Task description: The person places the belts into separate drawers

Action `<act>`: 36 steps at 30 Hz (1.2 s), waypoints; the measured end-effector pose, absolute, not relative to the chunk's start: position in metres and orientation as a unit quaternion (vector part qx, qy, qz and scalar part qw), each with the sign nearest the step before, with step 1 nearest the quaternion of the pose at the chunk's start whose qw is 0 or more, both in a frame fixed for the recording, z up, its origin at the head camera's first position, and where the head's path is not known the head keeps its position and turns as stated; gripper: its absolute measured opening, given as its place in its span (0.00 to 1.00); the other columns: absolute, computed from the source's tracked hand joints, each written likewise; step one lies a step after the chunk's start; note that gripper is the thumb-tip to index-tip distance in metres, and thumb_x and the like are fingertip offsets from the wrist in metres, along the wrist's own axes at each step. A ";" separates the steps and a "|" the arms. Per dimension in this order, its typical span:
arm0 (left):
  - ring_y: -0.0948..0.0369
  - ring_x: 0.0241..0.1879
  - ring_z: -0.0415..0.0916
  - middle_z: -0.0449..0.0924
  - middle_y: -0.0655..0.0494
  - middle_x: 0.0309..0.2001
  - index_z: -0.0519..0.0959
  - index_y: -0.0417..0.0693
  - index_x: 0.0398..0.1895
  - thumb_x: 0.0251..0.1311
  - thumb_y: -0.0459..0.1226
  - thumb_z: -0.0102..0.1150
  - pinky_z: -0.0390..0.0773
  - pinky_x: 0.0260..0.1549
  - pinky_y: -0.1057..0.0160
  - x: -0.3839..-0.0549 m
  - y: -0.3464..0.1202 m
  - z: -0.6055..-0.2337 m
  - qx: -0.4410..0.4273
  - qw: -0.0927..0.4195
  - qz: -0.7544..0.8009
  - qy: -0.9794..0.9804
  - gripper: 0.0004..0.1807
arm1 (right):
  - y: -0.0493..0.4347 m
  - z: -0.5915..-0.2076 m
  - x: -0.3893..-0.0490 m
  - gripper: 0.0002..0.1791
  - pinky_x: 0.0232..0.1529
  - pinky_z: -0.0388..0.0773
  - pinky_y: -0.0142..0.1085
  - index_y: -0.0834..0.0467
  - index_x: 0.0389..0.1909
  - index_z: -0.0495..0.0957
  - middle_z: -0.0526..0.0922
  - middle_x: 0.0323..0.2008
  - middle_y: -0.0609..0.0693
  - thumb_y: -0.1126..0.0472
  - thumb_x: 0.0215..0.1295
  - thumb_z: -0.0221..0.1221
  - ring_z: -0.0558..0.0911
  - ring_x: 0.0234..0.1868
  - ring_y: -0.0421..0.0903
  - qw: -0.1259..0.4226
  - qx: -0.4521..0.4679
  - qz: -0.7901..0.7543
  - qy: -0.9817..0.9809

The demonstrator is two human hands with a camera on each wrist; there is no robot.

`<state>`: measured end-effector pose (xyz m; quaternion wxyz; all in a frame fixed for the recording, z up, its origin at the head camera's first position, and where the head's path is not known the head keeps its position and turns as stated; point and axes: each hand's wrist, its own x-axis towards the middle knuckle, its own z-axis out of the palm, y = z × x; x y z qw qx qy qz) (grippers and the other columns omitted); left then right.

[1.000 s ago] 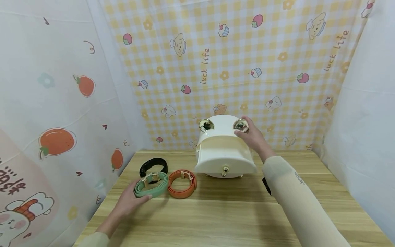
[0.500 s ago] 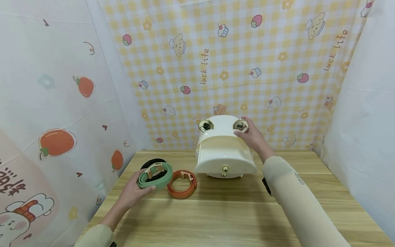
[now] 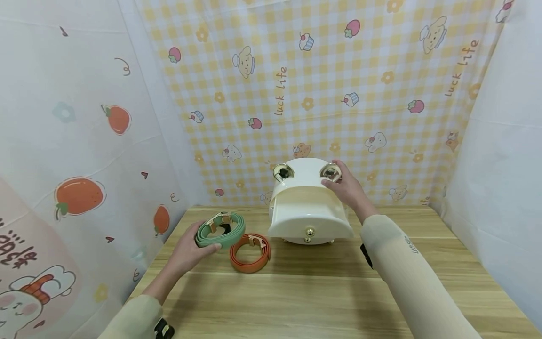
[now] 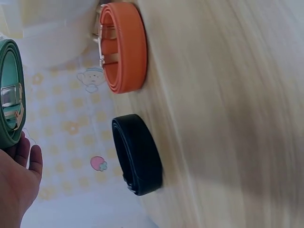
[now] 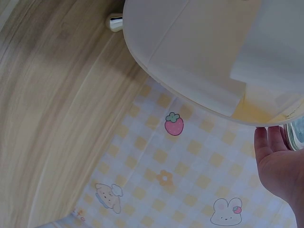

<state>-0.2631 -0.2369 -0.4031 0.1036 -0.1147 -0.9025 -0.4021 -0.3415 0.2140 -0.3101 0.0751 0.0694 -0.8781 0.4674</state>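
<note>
My left hand (image 3: 189,249) holds a coiled green belt (image 3: 228,239) with a gold buckle, thumb along its near side, raised above the table. Below it, an orange coiled belt (image 3: 250,267) lies on the wood, to the right. A black coiled belt (image 4: 137,154) shows fully in the left wrist view; the green coil mostly covers it in the head view. My right hand (image 3: 348,188) grips the top right of a white frog-shaped box (image 3: 307,167), thumb and fingers around its gold-rimmed eye (image 3: 331,173). The box's front compartment (image 3: 292,228) is tipped out, leaving an opening above it.
The box stands on small gold feet near the back of the wooden table (image 3: 271,306). A checked cloth (image 3: 364,66) hangs right behind it. Printed cloth (image 3: 139,155) walls off the left, and a white sheet (image 3: 495,188) the right.
My left hand has carried the green belt upward, away from me and to the right, now covering more of the black belt. My right hand and the box have stayed in place.
</note>
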 end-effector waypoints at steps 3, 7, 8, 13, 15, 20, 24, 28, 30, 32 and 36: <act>0.46 0.60 0.68 0.70 0.42 0.62 0.65 0.42 0.69 0.52 0.49 0.74 0.68 0.56 0.43 -0.264 -0.233 -0.398 -0.116 0.100 -0.406 -0.901 0.45 | 0.214 -0.310 -0.341 0.43 0.63 0.63 0.61 0.45 0.79 0.44 0.68 0.65 0.66 0.51 0.72 0.58 0.71 0.62 0.64 0.075 0.069 0.469 -0.877; 0.48 0.58 0.68 0.69 0.43 0.62 0.66 0.44 0.69 0.52 0.50 0.74 0.69 0.55 0.44 -0.267 -0.227 -0.392 -0.119 0.095 -0.415 -0.897 0.44 | 0.214 -0.311 -0.341 0.44 0.63 0.63 0.61 0.45 0.79 0.43 0.68 0.66 0.67 0.51 0.72 0.58 0.71 0.62 0.65 0.075 0.070 0.469 -0.877; 0.47 0.58 0.69 0.69 0.43 0.62 0.66 0.45 0.69 0.52 0.50 0.74 0.69 0.54 0.44 -0.268 -0.225 -0.390 -0.121 0.096 -0.416 -0.896 0.43 | 0.214 -0.311 -0.341 0.44 0.63 0.63 0.61 0.45 0.79 0.43 0.67 0.66 0.67 0.51 0.72 0.58 0.70 0.62 0.65 0.075 0.070 0.469 -0.877; 0.47 0.59 0.69 0.69 0.44 0.63 0.65 0.47 0.70 0.53 0.50 0.73 0.68 0.56 0.42 -0.273 -0.217 -0.380 -0.131 0.099 -0.417 -0.894 0.43 | 0.214 -0.310 -0.342 0.43 0.63 0.63 0.61 0.45 0.79 0.43 0.67 0.66 0.66 0.51 0.72 0.58 0.70 0.63 0.65 0.076 0.069 0.468 -0.878; 0.47 0.58 0.70 0.70 0.44 0.62 0.65 0.47 0.71 0.53 0.49 0.73 0.68 0.56 0.42 -0.275 -0.213 -0.375 -0.135 0.098 -0.418 -0.893 0.44 | 0.214 -0.310 -0.342 0.43 0.63 0.63 0.61 0.46 0.79 0.44 0.67 0.66 0.66 0.51 0.72 0.58 0.70 0.63 0.64 0.076 0.069 0.467 -0.878; 0.46 0.57 0.70 0.70 0.44 0.62 0.64 0.48 0.72 0.53 0.49 0.72 0.68 0.57 0.41 -0.280 -0.200 -0.361 -0.151 0.093 -0.421 -0.889 0.45 | 0.213 -0.310 -0.340 0.43 0.63 0.64 0.61 0.46 0.79 0.44 0.68 0.66 0.67 0.51 0.72 0.58 0.71 0.62 0.65 0.078 0.072 0.467 -0.878; 0.47 0.57 0.70 0.70 0.46 0.62 0.64 0.52 0.73 0.53 0.49 0.72 0.68 0.57 0.42 -0.284 -0.188 -0.351 -0.171 0.087 -0.432 -0.881 0.44 | 0.213 -0.309 -0.340 0.43 0.62 0.64 0.61 0.46 0.79 0.43 0.68 0.65 0.67 0.51 0.72 0.58 0.71 0.62 0.64 0.076 0.070 0.470 -0.876; 0.49 0.57 0.71 0.73 0.48 0.60 0.65 0.54 0.71 0.53 0.49 0.72 0.69 0.57 0.43 -0.287 -0.174 -0.343 -0.191 0.083 -0.440 -0.873 0.42 | 0.213 -0.308 -0.339 0.44 0.63 0.63 0.62 0.45 0.79 0.43 0.67 0.66 0.67 0.50 0.72 0.58 0.70 0.63 0.65 0.072 0.067 0.469 -0.877; 0.49 0.57 0.72 0.75 0.49 0.59 0.66 0.55 0.71 0.53 0.49 0.72 0.69 0.58 0.42 -0.288 -0.167 -0.339 -0.199 0.077 -0.450 -0.867 0.42 | 0.213 -0.308 -0.339 0.44 0.63 0.62 0.62 0.45 0.79 0.42 0.66 0.67 0.67 0.50 0.72 0.58 0.70 0.63 0.65 0.071 0.065 0.469 -0.878; 0.49 0.59 0.71 0.74 0.50 0.60 0.66 0.55 0.71 0.52 0.50 0.73 0.68 0.59 0.41 -0.289 -0.160 -0.336 -0.201 0.073 -0.454 -0.865 0.42 | 0.213 -0.308 -0.339 0.44 0.64 0.62 0.62 0.45 0.79 0.42 0.66 0.67 0.67 0.50 0.72 0.58 0.69 0.63 0.65 0.070 0.064 0.469 -0.878; 0.48 0.63 0.67 0.69 0.50 0.64 0.63 0.53 0.73 0.52 0.53 0.72 0.65 0.61 0.40 -0.292 -0.147 -0.330 -0.197 0.067 -0.446 -0.870 0.47 | 0.213 -0.309 -0.340 0.44 0.64 0.61 0.62 0.45 0.80 0.42 0.65 0.68 0.67 0.50 0.72 0.58 0.68 0.64 0.66 0.071 0.063 0.466 -0.880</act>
